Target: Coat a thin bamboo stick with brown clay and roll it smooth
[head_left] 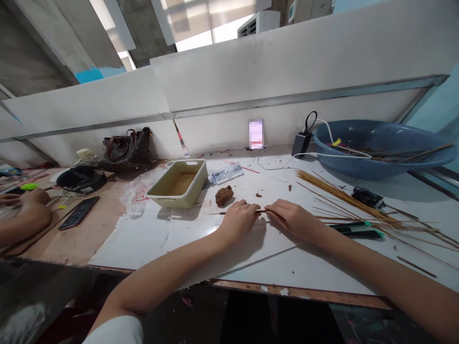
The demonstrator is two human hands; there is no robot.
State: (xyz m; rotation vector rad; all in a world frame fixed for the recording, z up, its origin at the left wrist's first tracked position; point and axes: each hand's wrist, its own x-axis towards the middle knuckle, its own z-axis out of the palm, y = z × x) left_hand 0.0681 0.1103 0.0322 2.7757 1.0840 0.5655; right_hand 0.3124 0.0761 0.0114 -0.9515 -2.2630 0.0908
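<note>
Bare forearms [161, 274] across a white-topped workbench [143, 248], white partition wall [287, 62] behind.

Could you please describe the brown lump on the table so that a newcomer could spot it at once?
On the white tabletop, find the cream tray. Just to its right, beyond the left hand, sits the brown lump: it is the largest brown piece there, with only small crumbs further right.
</note>
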